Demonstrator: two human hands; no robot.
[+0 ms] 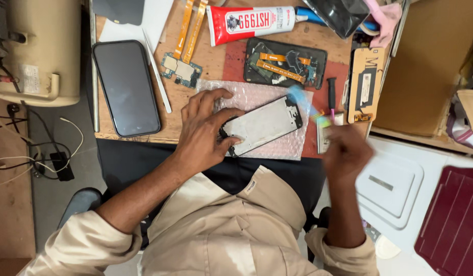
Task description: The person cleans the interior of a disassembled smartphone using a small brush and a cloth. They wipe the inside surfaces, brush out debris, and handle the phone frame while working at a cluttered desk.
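Observation:
My left hand (206,130) presses down on the near end of a phone screen frame (264,124) that lies back-up on a sheet of bubble wrap (293,148). My right hand (346,153) is blurred with motion at the right of the frame. It grips a thin tool with a pale blue and green end (308,107) that reaches toward the frame's far end. A black phone body with orange flex cables (285,64) lies just behind the bubble wrap.
A black phone (126,87) lies face up at the left, white tweezers (157,76) beside it. A red and white glue tube (249,21), a small circuit board (181,69), a screwdriver (331,92) and a tan phone part (367,84) crowd the wooden board.

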